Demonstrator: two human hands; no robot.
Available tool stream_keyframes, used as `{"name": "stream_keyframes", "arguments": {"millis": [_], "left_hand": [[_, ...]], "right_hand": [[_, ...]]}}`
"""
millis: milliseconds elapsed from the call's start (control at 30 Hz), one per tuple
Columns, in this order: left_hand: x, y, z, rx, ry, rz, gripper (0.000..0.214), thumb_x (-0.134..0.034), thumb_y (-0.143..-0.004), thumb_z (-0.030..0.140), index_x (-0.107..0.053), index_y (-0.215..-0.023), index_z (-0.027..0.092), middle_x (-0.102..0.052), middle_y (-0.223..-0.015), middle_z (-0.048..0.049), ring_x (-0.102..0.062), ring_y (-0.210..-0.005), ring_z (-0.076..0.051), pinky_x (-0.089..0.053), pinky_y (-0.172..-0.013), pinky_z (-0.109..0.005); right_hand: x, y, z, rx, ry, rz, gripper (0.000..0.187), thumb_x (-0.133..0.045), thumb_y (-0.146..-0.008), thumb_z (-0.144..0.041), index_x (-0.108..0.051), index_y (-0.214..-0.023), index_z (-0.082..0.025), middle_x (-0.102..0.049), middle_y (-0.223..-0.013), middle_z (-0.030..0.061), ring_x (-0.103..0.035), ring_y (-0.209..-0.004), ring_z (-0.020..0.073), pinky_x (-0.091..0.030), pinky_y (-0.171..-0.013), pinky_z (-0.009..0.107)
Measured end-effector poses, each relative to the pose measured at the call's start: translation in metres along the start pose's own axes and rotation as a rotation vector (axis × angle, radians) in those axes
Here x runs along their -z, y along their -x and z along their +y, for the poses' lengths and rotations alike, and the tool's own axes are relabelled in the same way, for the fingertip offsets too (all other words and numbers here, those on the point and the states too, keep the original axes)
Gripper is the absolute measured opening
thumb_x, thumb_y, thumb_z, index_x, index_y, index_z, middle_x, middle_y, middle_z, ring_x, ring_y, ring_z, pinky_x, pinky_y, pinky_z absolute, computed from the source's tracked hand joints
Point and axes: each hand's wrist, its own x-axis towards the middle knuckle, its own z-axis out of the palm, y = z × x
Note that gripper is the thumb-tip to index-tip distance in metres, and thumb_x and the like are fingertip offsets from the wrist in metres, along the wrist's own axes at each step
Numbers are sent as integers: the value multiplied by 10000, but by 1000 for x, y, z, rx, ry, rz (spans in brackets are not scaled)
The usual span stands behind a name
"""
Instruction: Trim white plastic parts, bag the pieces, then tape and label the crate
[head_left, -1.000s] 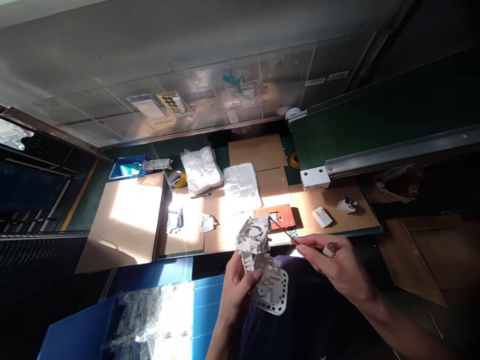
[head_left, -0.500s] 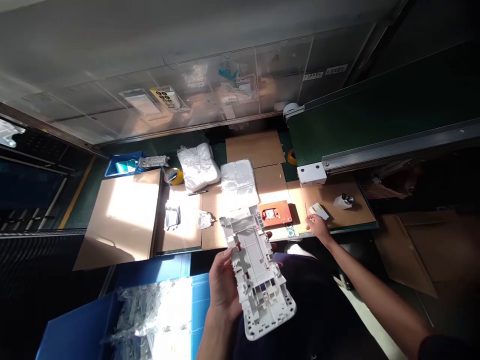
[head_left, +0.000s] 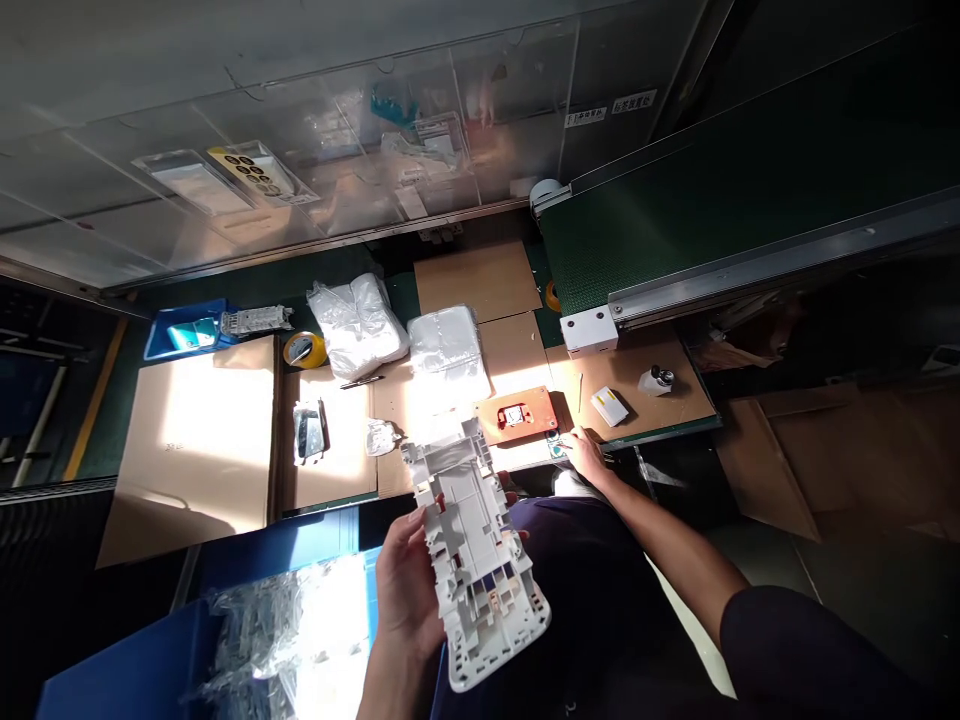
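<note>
A long pale-grey plastic housing (head_left: 480, 530), its ribbed inner side facing up, rests tilted in my left hand (head_left: 411, 575). My left thumb lies over its left edge, and fingertips show at the right edge. My right hand (head_left: 587, 455) is at the bench's front edge, fingers drawn together over a small teal-and-white part (head_left: 554, 444). Whether anything is pinched there is too small to make out. Just left of that part lies an orange fixture block (head_left: 517, 415) with a white-and-dark piece in its recess. A thin stick (head_left: 580, 392) and a white pad with a yellow strip (head_left: 609, 406) lie beyond my right hand.
Stacked white bags (head_left: 450, 350), a yellow tape roll (head_left: 305, 349) and a blue bin (head_left: 187, 328) stand along the back. Cardboard (head_left: 195, 430) covers the left side. A green conveyor (head_left: 720, 190) borders the right. A blue crate (head_left: 135, 665) of bagged parts sits lower left.
My right hand has moved left from beside the white pad to the small part by the orange block. My left hand still holds the housing. The view has shifted right.
</note>
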Motion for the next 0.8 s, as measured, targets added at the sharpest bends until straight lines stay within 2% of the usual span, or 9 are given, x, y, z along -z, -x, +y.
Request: {"name": "stream_keyframes", "arguments": {"millis": [100,233,333,433,533,600,700,733,800], "left_hand": [[3,-5,1,6,-40,20,338,-714,-682,344,-722,-967,162,-737,-792,-92,-733,-811,-302,-612,-714,-385],[3,-17,-1,5,-43,19,325,-734,-628,372,-698,-873,162,-726,-792,-86,-729,-803,-300,-611,-693,-374],[-2,-19,-2,36,-38,-39,335,-732,-639,374,-705,-897,162,-730,-793,-90,-728,-806,-298,-611,-705,-378],[-8,-17,-4,53,-13,-117,321,-734,-656,350,-716,-916,163,-737,-790,-94,-728,-814,-297,-610,-738,-389],[-10,-16,-8,48,39,-204,306,-721,-673,340,-727,-905,140,-743,-807,-107,-730,-836,-307,-606,-782,-414],[-10,-17,-12,25,65,-263,325,-713,-686,353,-735,-914,124,-747,-823,-116,-729,-864,-316,-599,-818,-428],[-10,-21,-16,-49,88,-315,381,-698,-725,389,-738,-990,118,-758,-875,-117,-723,-927,-320,-584,-867,-432],[-10,-23,-17,-82,91,-319,403,-695,-739,400,-734,-1025,118,-761,-900,-115,-720,-950,-320,-579,-879,-429],[-11,-25,-20,-159,90,-314,450,-689,-763,435,-722,-1084,122,-766,-949,-112,-712,-992,-319,-571,-897,-418]], "right_hand": [[12,-4,8,-62,12,112,207,-571,-954,-283,-654,-1100,-162,-642,-1174,72,-603,-1064,195,-504,-935,400],[56,-20,23,-212,36,309,349,-528,-955,-264,-558,-1288,-162,-518,-1381,125,-485,-1269,258,-426,-1042,454],[90,-35,27,-281,28,323,381,-618,-881,-276,-594,-1235,-137,-542,-1349,159,-442,-1299,304,-409,-1037,471],[114,-43,15,-301,-25,282,313,-676,-797,-232,-666,-1084,-109,-626,-1218,188,-495,-1229,313,-420,-1003,448],[130,-32,-20,-297,-121,282,360,-668,-780,-249,-669,-1103,-90,-647,-1205,216,-551,-1155,310,-439,-976,428],[142,-9,-57,-246,-212,254,414,-665,-793,-319,-659,-1144,-100,-689,-1143,186,-612,-1057,285,-481,-922,402],[168,44,-126,-34,-380,138,455,-706,-785,-457,-670,-1141,-176,-734,-1073,86,-663,-970,230,-524,-867,338],[178,64,-150,58,-466,108,467,-745,-755,-484,-681,-1103,-180,-733,-1062,87,-663,-971,243,-527,-866,356],[195,100,-196,184,-487,11,411,-766,-745,-504,-697,-1022,-210,-729,-1024,71,-665,-947,244,-538,-806,352]]}}
